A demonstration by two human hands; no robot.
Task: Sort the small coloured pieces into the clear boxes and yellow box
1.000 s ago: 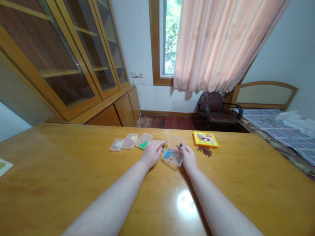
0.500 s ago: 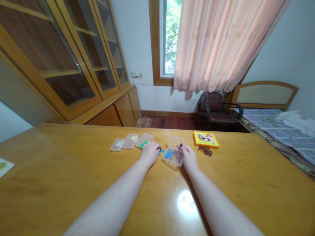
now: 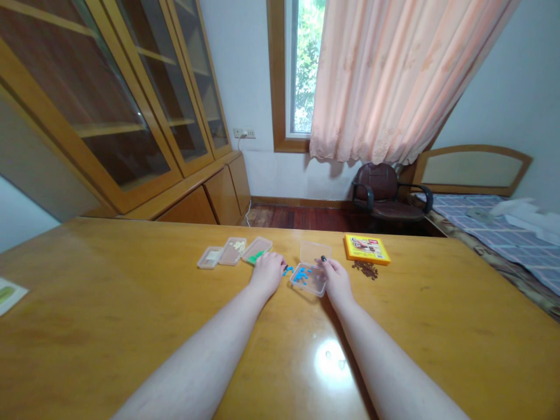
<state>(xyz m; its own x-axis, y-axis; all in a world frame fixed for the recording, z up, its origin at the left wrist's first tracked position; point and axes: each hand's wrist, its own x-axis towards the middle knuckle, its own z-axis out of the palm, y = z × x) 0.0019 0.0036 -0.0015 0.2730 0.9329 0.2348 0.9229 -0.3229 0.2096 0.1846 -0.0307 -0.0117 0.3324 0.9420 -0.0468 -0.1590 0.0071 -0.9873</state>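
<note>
Just below mid-frame, the left hand [image 3: 268,274] curls by blue bits [image 3: 289,270] (its grip unclear); the right hand [image 3: 338,282] pinches a clear box [image 3: 315,284] holding more.

Left hand [image 3: 269,272] now farther from the clear box [image 3: 317,282]

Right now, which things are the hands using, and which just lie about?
In use, it seems:
clear rectangular plastic box, in the right hand
small blue pieces inside it
loose blue pieces beside the left hand

Seemingly just lying about:
clear plastic boxes of green pieces and cream pieces
flat yellow box
pile of brown pieces
</note>
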